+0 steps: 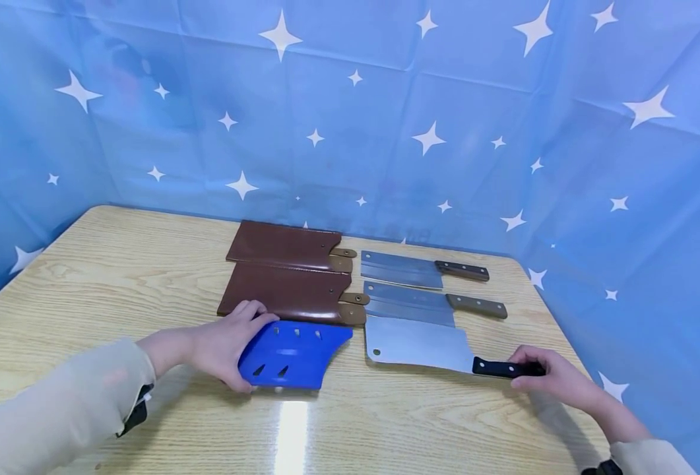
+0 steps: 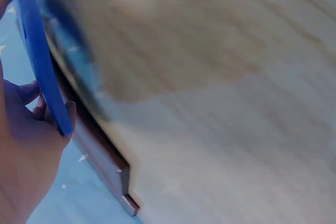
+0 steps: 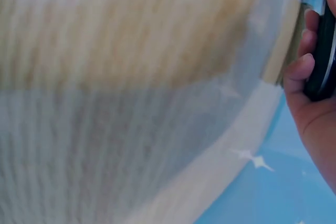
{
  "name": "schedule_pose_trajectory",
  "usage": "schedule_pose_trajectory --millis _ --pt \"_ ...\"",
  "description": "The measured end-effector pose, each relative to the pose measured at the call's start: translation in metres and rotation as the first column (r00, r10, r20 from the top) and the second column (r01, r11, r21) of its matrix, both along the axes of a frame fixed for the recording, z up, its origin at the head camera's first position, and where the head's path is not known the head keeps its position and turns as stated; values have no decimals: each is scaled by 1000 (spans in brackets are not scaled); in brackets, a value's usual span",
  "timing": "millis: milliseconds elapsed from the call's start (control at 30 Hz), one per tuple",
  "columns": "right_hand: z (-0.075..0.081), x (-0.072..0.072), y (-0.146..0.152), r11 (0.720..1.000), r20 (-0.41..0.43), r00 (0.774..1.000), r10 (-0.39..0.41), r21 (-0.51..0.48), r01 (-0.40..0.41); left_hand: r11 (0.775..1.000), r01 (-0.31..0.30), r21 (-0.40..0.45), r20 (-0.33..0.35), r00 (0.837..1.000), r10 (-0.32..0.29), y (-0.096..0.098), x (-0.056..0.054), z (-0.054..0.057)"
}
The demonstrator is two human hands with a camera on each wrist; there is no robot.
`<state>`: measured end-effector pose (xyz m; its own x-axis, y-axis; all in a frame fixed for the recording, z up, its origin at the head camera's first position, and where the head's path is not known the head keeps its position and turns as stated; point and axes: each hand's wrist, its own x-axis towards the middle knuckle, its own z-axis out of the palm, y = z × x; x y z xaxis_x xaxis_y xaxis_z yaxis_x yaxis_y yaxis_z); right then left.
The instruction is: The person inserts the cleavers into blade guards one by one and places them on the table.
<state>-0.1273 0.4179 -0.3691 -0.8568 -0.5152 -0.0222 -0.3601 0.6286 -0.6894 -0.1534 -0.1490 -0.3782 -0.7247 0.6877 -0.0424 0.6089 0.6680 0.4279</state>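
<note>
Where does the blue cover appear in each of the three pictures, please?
Head: the blue cover is left of centre, in the lower half.
Left wrist: it runs down the upper left, seen nearly edge-on.
Right wrist: not in it.
Shared landmark: the star-patterned cloth, in all three.

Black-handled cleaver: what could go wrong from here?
1. Right hand grips the black-handled cleaver with its fingers near the rear end of the handle; it may twist.
2. That cleaver looks right up against the tan-handled cleaver, so dragging could scrape or shift it.
3. Left hand holds the blue cover by its left end; a bump may tip it.
</note>
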Motion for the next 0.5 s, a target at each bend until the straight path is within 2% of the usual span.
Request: schedule_pose_trajectory --millis 133,267,500 --pt "8 1 2 1000 22 1000 20 -16 -19 998 -11 59 45 999 9 0 -6 12" --pt "15 4 2 1000 16 1000 17 -26 -17 998 -12 64 100 995 6 -1 -14 21" --pt "25 4 -4 998 13 1000 4 -62 -3 996 17 84 168 985 -31 -2 -19 23"
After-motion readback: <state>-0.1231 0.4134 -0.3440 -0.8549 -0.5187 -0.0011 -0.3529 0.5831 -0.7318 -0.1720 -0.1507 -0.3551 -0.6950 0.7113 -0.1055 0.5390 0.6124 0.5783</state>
